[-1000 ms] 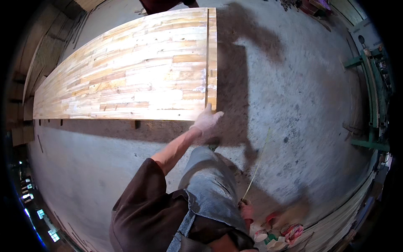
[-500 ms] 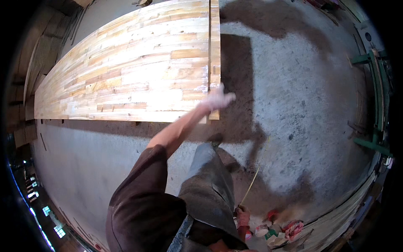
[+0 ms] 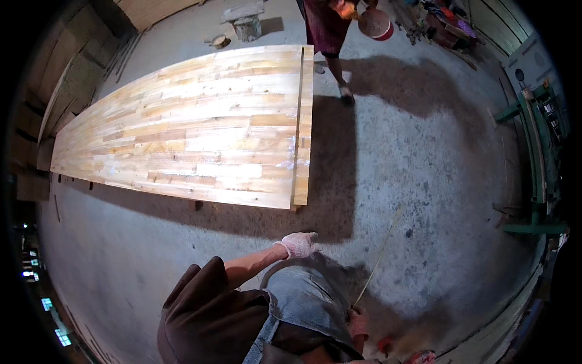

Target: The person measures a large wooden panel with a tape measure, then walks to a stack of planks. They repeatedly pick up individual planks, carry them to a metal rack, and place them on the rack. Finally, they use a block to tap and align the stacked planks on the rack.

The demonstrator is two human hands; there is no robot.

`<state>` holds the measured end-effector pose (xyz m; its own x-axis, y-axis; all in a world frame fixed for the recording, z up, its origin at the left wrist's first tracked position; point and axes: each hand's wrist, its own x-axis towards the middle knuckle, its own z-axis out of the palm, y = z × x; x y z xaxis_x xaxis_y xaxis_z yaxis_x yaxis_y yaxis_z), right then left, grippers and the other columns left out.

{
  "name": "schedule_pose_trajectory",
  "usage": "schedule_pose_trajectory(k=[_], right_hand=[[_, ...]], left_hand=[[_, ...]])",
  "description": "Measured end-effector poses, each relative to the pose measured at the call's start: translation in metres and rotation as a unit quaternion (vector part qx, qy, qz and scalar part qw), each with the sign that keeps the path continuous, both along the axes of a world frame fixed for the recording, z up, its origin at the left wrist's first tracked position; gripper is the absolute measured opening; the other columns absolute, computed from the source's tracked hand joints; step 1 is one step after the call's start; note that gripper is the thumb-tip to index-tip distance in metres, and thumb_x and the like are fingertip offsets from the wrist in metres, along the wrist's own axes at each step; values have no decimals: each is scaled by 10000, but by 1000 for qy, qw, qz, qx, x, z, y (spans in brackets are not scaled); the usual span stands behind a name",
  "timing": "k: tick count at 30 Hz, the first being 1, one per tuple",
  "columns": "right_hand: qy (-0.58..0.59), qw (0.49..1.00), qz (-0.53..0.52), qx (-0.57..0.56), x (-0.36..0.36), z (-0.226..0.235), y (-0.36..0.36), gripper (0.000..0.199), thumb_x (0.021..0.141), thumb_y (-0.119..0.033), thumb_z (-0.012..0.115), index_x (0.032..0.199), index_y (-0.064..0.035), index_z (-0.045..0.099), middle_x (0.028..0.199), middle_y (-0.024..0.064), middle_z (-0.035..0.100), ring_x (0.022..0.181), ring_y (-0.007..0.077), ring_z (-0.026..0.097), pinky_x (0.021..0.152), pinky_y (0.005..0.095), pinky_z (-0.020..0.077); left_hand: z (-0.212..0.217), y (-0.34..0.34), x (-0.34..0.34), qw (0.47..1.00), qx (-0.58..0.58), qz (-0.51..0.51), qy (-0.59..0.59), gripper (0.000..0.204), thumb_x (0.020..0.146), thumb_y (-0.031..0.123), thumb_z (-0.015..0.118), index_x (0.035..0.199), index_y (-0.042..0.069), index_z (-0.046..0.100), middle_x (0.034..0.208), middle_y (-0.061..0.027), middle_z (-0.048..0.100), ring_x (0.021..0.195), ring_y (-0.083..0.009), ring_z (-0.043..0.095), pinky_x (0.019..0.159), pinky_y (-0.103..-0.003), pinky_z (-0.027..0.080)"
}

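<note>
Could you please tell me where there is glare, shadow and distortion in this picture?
Head view: glare whitens patches of the wooden panel; head view: dark shadow covers the floor along its near edge and right end; head view: fisheye bending bows its far edge, with black corners; head view: the left hand looks fairly sharp.

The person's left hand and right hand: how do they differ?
The left hand is held out toward the wooden panel; the right hand is low beside the apron.
The left hand appears empty; the right hand holds a thin yellowish strip.
The left hand looks paler than the right hand.
Neither touches the panel.
</note>
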<state>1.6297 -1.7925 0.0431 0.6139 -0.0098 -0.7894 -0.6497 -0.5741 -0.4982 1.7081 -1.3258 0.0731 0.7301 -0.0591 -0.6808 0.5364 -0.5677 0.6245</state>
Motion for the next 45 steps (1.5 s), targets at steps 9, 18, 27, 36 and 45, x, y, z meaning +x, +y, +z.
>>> schedule_pose_trajectory(k=[9, 18, 27, 36, 45], right_hand=[[29, 995, -93, 13, 45, -13, -115, 335, 879, -179, 695, 1147, 21, 687, 857, 96, 711, 670, 192, 682, 614, 348, 550], [-170, 984, -33, 43, 177, 56, -217, 403, 892, -175, 648, 1261, -13, 643, 921, 109, 726, 827, 225, 711, 749, 367, 549], [-141, 968, 160, -134, 303, 30, -317, 423, 846, -254, 649, 1192, -11, 678, 1057, 171, 735, 976, 342, 704, 856, 444, 536], [-5, 967, 161, -196, 315, -36, -525, 422, 868, -209, 652, 1225, 17, 641, 1116, 190, 713, 1018, 320, 685, 888, 420, 537], [-166, 892, 371, -200, 417, -112, -706, 476, 908, -178, 646, 1329, 33, 577, 1173, 225, 691, 1006, 318, 679, 879, 406, 543]], left_hand=[[-1, -94, 75, 994, 98, -49, 13, 676, 957, 553, 528, 1331, -4, 611, 1352, -262, 611, 1279, -415, 563, 1075, -441, 438], [-8, -289, 215, 958, -64, -171, -222, 410, 837, 203, 704, 1228, 114, 619, 996, -115, 682, 859, -268, 673, 745, -402, 559], [9, -403, 365, 970, -192, 112, 103, 537, 969, 462, 615, 1249, 6, 654, 1134, -120, 706, 782, -193, 676, 702, -372, 579], [-31, -444, 486, 951, -100, 274, 101, 528, 960, 439, 634, 1268, 10, 641, 1057, -142, 708, 792, -261, 700, 706, -397, 582], [-60, -432, 502, 875, -137, 464, 8, 588, 939, 532, 658, 1220, 19, 608, 945, -119, 686, 830, -266, 690, 740, -409, 584]])
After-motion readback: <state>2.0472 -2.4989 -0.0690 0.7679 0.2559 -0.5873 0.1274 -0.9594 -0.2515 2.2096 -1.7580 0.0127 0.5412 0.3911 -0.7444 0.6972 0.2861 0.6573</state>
